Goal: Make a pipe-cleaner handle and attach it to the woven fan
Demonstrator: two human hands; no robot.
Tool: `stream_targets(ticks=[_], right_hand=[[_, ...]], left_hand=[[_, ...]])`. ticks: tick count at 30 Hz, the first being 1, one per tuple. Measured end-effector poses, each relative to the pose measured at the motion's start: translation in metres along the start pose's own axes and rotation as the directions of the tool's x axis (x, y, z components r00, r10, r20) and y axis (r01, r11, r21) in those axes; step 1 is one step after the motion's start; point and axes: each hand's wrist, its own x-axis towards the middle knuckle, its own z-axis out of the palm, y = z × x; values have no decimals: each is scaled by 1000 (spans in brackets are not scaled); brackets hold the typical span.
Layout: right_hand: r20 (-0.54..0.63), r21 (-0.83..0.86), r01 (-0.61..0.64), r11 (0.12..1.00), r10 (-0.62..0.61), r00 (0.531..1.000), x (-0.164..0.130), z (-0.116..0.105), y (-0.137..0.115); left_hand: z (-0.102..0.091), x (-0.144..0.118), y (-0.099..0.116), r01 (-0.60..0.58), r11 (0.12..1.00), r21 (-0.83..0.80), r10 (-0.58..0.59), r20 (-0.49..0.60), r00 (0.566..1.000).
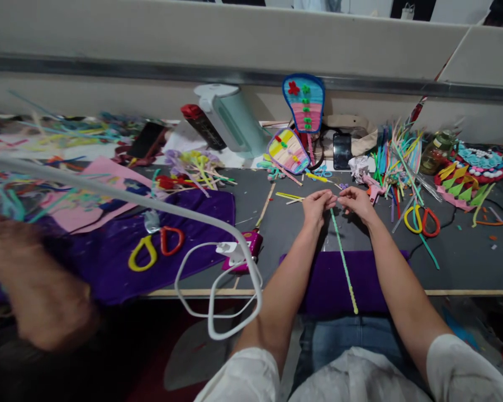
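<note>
nearest you, the yellow end of the green-and-yellow pipe cleaner (340, 245) lies over a folded purple cloth (318, 279) at the table's near edge; its far end is at your fingertips. your left hand (319, 207) is closed in a pinch, apparently on that end. your right hand (358, 204) is beside it, fingers curled nearly together; whether it grips anything cannot be told.

step in hand, as judged: fine fingertip work at the stem's far end. the next move calls for a steady left pinch and a clear stem.

at near left, another person's bare arm (46, 290) is blurred; a white cable (235, 338) loops between you.

on the grey tabletop (456, 268), scissors (413, 219) lie to the right. farther off are a pink glue gun (375, 191), a bundle of pipe cleaners (402, 162) and a yellow-and-pink panel (288, 152). farther still, a pale green pitcher (245, 120) and a blue-edged panel (304, 111) stand before the pale partition (151, 33).
</note>
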Motion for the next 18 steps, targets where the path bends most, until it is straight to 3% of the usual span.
stream_targets(ticks=[4, 7, 12, 18], right_hand=[[-66, -13, 71, 997, -72, 995, 3, 3, 3], [-128, 15, 47, 999, -45, 991, 6, 2, 8], [-140, 136, -36, 990, 55, 989, 7, 1, 10], [-137, 197, -60, 979, 88, 987, 6, 1, 8]], left_hand=[[1, -2, 3, 89, 996, -9, -88, 42, 995], [2, -4, 3, 149, 988, -34, -145, 85, 986], [5, -7, -1, 115, 990, -79, -108, 80, 991], [7, -6, -6, 75, 993, -96, -66, 94, 993]])
